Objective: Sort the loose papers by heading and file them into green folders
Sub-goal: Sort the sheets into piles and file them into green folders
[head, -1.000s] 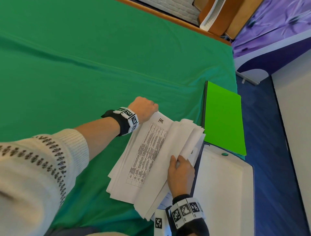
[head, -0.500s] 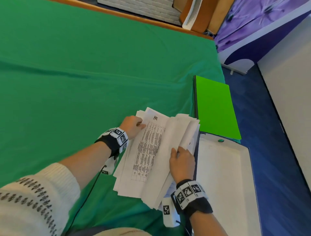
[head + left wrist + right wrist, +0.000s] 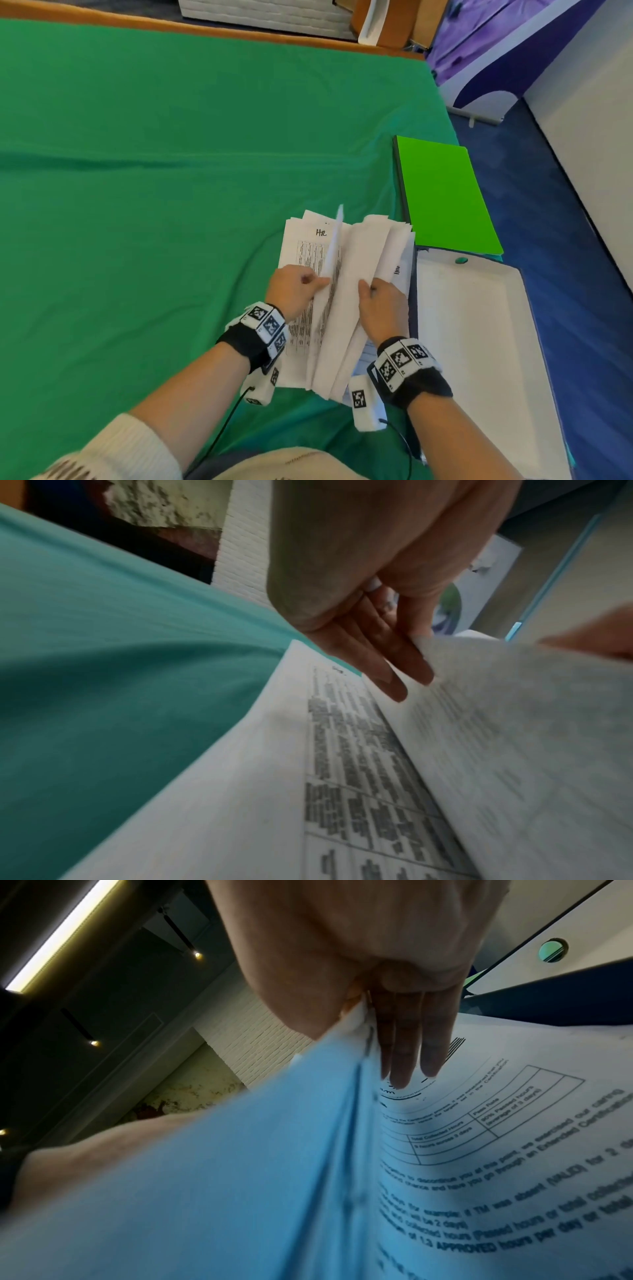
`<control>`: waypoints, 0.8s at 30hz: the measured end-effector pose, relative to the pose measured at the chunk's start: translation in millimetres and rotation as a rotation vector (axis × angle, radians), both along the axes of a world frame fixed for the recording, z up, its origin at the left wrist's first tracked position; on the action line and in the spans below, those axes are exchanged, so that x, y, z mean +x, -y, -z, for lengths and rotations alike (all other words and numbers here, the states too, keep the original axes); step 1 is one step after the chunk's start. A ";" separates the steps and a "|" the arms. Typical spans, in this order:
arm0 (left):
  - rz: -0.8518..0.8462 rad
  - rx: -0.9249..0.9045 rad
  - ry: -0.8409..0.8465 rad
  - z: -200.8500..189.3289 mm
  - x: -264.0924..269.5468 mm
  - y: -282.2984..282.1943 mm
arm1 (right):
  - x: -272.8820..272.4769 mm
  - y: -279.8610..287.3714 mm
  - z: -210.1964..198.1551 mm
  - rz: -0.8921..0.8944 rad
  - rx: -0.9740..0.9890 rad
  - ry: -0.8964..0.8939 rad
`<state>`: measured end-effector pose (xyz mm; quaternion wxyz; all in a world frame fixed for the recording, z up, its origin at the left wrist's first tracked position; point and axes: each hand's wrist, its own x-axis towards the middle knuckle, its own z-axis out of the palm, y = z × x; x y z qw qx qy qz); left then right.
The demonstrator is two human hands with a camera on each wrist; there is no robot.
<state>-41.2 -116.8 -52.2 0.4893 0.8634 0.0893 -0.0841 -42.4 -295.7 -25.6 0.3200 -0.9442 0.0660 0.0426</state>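
A stack of loose white papers (image 3: pixel 308 342) lies on the green cloth near the table's right edge. Its exposed page (image 3: pixel 310 253) carries a table and the handwritten heading "HR". My left hand (image 3: pixel 318 281) pinches the near edge of one sheet (image 3: pixel 334 246), which stands on edge; the left wrist view shows its fingers (image 3: pixel 394 674) under that sheet (image 3: pixel 514 723). My right hand (image 3: pixel 368 286) grips a bundle of turned-up sheets (image 3: pixel 370 246) between thumb and fingers (image 3: pixel 404 1056); a printed page (image 3: pixel 496 1137) lies beneath. A bright green folder (image 3: pixel 445 195) lies shut beyond the stack.
An open white document case (image 3: pixel 479 342) with a green button (image 3: pixel 461 260) sits right of the papers, overhanging the table's right edge. Blue floor (image 3: pixel 565 274) lies beyond. Green cloth (image 3: pixel 171 171) stretches left and far; a wooden rim (image 3: pixel 205 29) bounds the far side.
My left hand has come from the stack's far left corner to its near middle and now lifts a single sheet. My right hand keeps its hold on the bundle.
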 end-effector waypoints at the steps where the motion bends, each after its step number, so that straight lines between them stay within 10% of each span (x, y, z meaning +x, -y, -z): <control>1: 0.029 -0.014 0.008 -6.0 -0.1 8.4 | -1.1 -2.2 -2.7 -0.003 0.025 -0.001; 8: 0.119 -0.289 -0.279 -25.6 12.6 25.1 | -0.2 2.4 3.0 0.022 -0.014 -0.038; 16: 0.150 0.547 -0.133 -18.5 101.0 -39.6 | 2.5 7.1 7.6 0.029 0.059 -0.013; 24: 0.248 0.589 -0.143 -8.4 136.5 -54.7 | 7.4 5.4 14.4 0.036 0.109 -0.043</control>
